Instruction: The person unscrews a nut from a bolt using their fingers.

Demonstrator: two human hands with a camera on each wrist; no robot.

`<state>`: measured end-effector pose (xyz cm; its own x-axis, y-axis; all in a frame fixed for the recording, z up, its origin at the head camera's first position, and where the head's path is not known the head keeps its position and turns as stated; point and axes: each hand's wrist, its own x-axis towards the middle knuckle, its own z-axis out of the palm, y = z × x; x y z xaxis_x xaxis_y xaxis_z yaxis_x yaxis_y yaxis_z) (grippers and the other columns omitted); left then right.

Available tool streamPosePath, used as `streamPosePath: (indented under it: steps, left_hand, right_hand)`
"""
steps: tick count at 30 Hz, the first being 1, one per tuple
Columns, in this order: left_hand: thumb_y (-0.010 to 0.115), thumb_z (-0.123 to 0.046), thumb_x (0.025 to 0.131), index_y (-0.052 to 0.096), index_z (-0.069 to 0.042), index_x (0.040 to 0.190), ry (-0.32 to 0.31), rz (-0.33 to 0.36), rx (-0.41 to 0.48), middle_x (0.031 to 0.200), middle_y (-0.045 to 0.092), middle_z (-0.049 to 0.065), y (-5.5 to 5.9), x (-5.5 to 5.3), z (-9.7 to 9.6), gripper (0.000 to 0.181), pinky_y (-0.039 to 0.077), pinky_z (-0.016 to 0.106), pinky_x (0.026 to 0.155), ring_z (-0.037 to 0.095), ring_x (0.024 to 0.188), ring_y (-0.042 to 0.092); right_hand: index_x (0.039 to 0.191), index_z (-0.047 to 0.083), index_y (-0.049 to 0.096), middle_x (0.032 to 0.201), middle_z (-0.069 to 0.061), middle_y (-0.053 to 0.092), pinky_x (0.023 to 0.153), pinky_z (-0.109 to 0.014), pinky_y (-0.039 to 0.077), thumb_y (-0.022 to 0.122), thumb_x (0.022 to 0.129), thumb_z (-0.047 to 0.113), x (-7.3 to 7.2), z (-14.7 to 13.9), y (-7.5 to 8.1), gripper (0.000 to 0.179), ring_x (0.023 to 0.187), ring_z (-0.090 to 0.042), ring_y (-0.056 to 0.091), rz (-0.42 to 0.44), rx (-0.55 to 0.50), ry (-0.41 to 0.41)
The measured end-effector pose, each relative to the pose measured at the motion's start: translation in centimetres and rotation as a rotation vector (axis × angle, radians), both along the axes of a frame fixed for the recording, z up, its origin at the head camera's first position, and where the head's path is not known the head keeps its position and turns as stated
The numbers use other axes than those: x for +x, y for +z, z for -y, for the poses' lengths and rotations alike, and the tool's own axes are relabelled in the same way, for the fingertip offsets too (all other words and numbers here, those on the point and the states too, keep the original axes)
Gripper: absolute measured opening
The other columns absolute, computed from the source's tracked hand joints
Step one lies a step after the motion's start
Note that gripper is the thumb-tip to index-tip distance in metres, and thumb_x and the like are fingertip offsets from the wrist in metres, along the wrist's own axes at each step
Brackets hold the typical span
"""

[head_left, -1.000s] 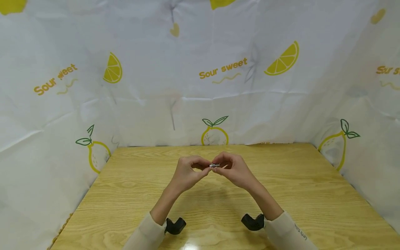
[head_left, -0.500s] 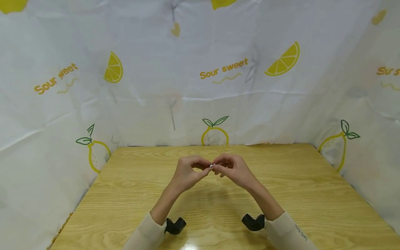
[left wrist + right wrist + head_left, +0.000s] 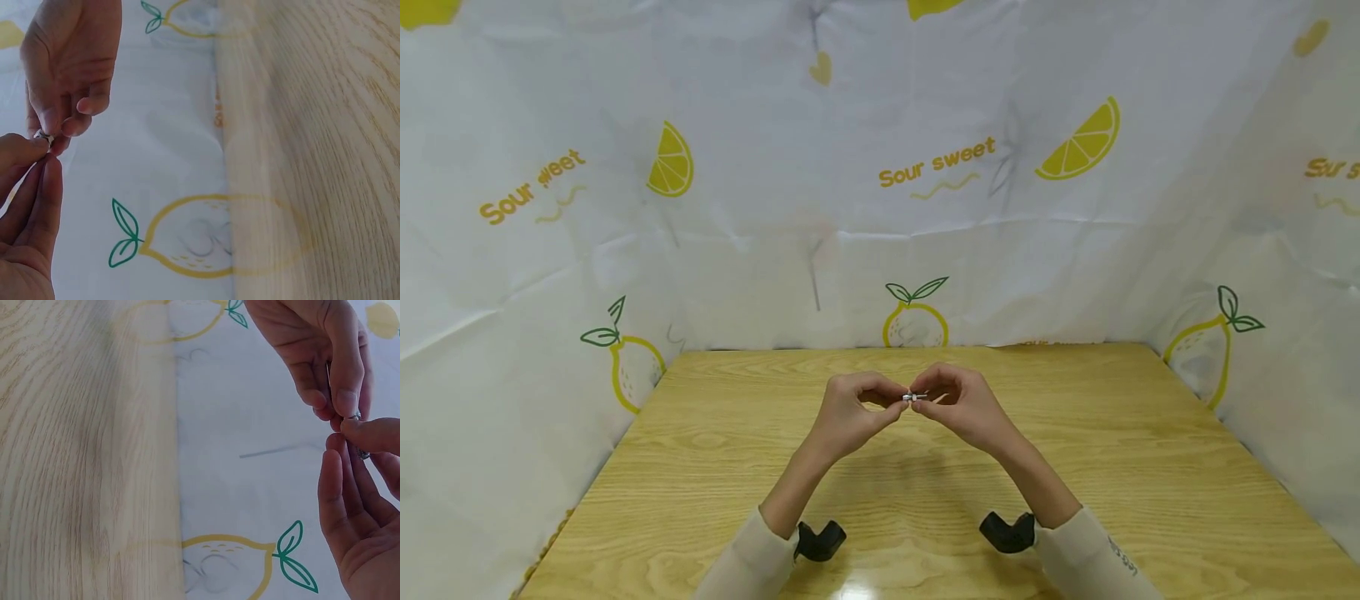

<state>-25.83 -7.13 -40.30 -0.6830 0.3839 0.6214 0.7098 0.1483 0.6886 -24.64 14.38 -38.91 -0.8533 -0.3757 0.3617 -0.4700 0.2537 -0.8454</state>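
Note:
Both hands meet in front of the body, well above the wooden table. Between their fingertips is a small silver bolt-like metal piece (image 3: 913, 397), with a thin shaft pointing right and a wider part in the middle. My left hand (image 3: 853, 414) pinches its left end between thumb and fingers. The thumb and fingertips of my right hand (image 3: 967, 408) pinch it around the wider part. Up close in the left wrist view, only a bit of shiny metal (image 3: 42, 136) shows past the thumbs. A rough, ridged end of the metal piece (image 3: 363, 453) peeks out in the right wrist view.
The wooden tabletop (image 3: 910, 517) spreads beneath the hands. White sheeting (image 3: 760, 250) printed with lemons encloses the back and sides. Black curved mounts stick out from the sleeves, one at the left wrist (image 3: 822, 542) and one at the right wrist (image 3: 1007, 533).
Half a second ago the right fingers covered the shaft and lay lower; now they have shifted back and the shaft shows again, much as a second ago. The left hand stays put.

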Motion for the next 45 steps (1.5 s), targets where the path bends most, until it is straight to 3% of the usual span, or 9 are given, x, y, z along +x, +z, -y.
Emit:
streamPosePath:
  steps: [11, 18, 25, 31, 36, 45]
  left_hand:
    - [0.079, 0.002, 0.087, 0.08, -0.004, 0.095, -0.005, -0.014, 0.02, 0.09, 0.079, 0.011, -0.12, 0.03, -0.04, 0.01, 0.065, 0.027, 0.072, 0.015, 0.079, 0.077]
    - [0.079, 0.003, 0.088, 0.08, -0.003, 0.096, -0.007, -0.007, 0.021, 0.091, 0.079, 0.012, 0.06, 0.09, 0.06, 0.011, 0.066, 0.028, 0.073, 0.016, 0.079, 0.077]
    - [0.079, 0.001, 0.088, 0.081, -0.005, 0.096, -0.003, 0.002, 0.02, 0.091, 0.08, 0.01, -0.03, 0.02, 0.01, 0.01, 0.065, 0.028, 0.073, 0.014, 0.08, 0.077]
    - [0.079, 0.0, 0.089, 0.08, -0.005, 0.097, 0.004, -0.004, 0.032, 0.092, 0.08, 0.011, -0.17, 0.17, -0.05, 0.009, 0.066, 0.029, 0.073, 0.015, 0.08, 0.077]
    - [0.079, -0.001, 0.089, 0.08, -0.005, 0.096, 0.012, -0.013, 0.033, 0.091, 0.08, 0.01, -0.37, 0.23, -0.09, 0.008, 0.066, 0.028, 0.073, 0.015, 0.079, 0.077]
    - [0.079, -0.002, 0.09, 0.081, -0.007, 0.097, 0.022, 0.01, 0.011, 0.092, 0.08, 0.009, -0.19, 0.31, -0.15, 0.009, 0.065, 0.027, 0.075, 0.012, 0.081, 0.077]
  right_hand:
    - [0.115, -0.001, 0.072, 0.104, -0.023, 0.074, 0.075, -0.04, 0.066, 0.067, 0.101, 0.013, 0.08, -0.21, 0.2, 0.02, 0.083, -0.014, 0.074, 0.078, -0.021, 0.062]
    - [0.109, 0.003, 0.075, 0.102, -0.019, 0.075, 0.075, -0.028, 0.062, 0.073, 0.096, 0.008, 0.11, -0.07, 0.3, 0.015, 0.084, -0.012, 0.073, 0.033, -0.018, 0.015]
    - [0.105, 0.005, 0.075, 0.103, -0.017, 0.074, 0.074, -0.028, 0.063, 0.077, 0.091, 0.002, 0.13, 0.13, 0.16, 0.014, 0.088, -0.016, 0.072, -0.059, -0.014, -0.014]
    - [0.116, 0.001, 0.069, 0.106, -0.019, 0.072, 0.073, -0.033, 0.065, 0.072, 0.096, 0.008, 0.26, -0.17, 0.15, 0.021, 0.087, -0.016, 0.073, -0.009, -0.006, 0.027]
    - [0.115, 0.001, 0.073, 0.101, -0.016, 0.076, 0.077, -0.034, 0.065, 0.069, 0.1, 0.014, 0.22, -0.37, 0.09, 0.02, 0.083, -0.012, 0.074, 0.061, -0.029, 0.054]
    - [0.111, 0.002, 0.075, 0.107, -0.018, 0.075, 0.081, -0.025, 0.063, 0.073, 0.095, 0.005, 0.31, -0.21, 0.15, 0.016, 0.091, -0.017, 0.076, 0.008, -0.026, 0.03]
